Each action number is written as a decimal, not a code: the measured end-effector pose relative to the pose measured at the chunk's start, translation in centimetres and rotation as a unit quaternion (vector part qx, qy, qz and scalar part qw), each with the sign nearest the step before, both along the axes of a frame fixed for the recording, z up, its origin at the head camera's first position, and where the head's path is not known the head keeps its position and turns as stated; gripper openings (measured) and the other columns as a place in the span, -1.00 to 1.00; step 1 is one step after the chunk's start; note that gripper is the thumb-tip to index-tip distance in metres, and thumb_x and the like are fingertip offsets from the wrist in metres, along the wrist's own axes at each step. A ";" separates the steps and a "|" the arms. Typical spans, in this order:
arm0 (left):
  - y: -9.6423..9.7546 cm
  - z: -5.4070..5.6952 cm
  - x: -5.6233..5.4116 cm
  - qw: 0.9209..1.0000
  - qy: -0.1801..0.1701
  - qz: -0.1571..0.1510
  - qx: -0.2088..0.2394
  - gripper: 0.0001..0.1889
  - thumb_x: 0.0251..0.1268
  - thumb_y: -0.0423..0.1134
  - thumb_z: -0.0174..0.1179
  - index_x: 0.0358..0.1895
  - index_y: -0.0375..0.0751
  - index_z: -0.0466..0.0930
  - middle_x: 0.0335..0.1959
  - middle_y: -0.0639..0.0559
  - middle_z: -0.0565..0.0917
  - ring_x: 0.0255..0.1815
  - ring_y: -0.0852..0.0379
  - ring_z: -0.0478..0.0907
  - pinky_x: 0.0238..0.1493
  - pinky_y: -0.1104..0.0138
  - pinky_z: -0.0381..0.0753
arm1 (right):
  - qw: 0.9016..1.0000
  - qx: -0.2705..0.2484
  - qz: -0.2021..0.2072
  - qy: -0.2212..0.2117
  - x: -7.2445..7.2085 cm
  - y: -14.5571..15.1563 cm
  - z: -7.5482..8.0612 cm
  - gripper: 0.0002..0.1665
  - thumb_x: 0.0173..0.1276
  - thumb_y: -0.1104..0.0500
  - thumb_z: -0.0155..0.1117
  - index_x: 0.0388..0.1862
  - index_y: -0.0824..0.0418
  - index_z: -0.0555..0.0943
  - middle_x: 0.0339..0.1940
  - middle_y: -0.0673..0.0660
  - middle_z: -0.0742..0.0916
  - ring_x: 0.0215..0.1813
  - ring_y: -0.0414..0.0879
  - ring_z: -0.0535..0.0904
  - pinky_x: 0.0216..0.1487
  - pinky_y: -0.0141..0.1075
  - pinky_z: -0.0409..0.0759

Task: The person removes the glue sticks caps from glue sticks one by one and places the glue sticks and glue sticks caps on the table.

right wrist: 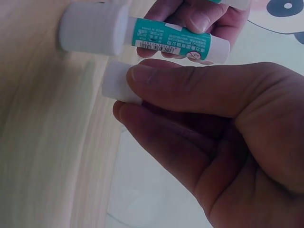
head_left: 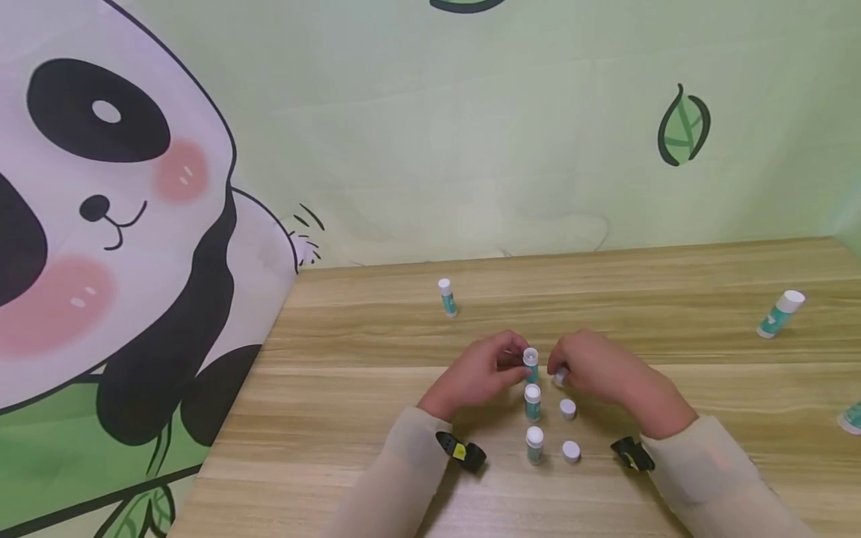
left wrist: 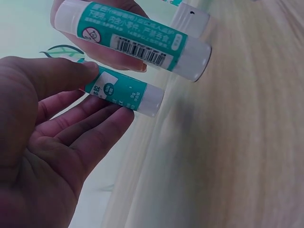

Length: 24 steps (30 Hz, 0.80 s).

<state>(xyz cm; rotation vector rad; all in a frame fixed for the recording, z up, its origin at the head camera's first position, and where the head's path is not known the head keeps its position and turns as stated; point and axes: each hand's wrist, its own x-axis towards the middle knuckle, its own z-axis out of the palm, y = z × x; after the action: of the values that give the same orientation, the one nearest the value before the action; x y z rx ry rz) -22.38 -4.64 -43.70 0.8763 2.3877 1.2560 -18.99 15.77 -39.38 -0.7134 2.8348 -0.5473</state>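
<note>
Wooden table, two hands at work near its middle. Left hand – thumb and fingers pinching an uncapped glue stick, teal label, upright, the far end of a short row. Whether its base touches the wood, cannot tell. Right hand, just to the right, grips a small white cap between thumb and fingertip, low over the table; contact with the wood unclear.

Nearer in the row: a middle glue stick, then a near glue stick, both uncapped and upright. Beside them on the right, a second cap and a third cap, apart from each other – one level with each stick.

Farther out: a capped stick standing far and left of the hands; another capped stick well off to the right; part of one more stick cut by the right edge. Behind, a pale green backdrop with a panda.
</note>
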 end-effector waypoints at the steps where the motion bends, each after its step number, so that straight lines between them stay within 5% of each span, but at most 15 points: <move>1: 0.0 0.0 0.0 1.000 0.000 0.000 -0.002 -0.79 0.35 -0.23 0.21 0.00 -0.06 0.50 -0.03 0.13 0.64 0.12 0.24 0.60 0.16 0.45 0.52 | 1.000 0.000 0.002 0.003 0.0 0.0 -0.1 -0.85 0.18 0.41 0.30 -0.32 0.25 0.74 -0.28 0.12 0.77 -0.16 0.01 0.68 -0.06 -0.07 0.65; 24: -0.1 -0.8 -0.2 1.000 -0.015 0.000 0.008 -0.82 0.34 -0.20 0.22 -0.05 0.00 0.49 -0.05 0.17 0.62 0.10 0.29 0.59 0.13 0.47 0.52 | 1.000 0.009 0.013 0.009 -0.1 -0.3 -1.0 -0.82 0.07 0.44 0.33 -0.35 0.26 0.73 -0.34 0.08 0.76 -0.24 -0.08 0.64 -0.14 -0.14 0.65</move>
<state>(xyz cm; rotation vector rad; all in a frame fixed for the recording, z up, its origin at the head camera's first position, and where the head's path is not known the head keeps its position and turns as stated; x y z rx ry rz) -22.59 -4.76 -44.53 0.8559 2.3580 1.2815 -19.08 15.45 -40.36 -0.7543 2.8388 -0.5121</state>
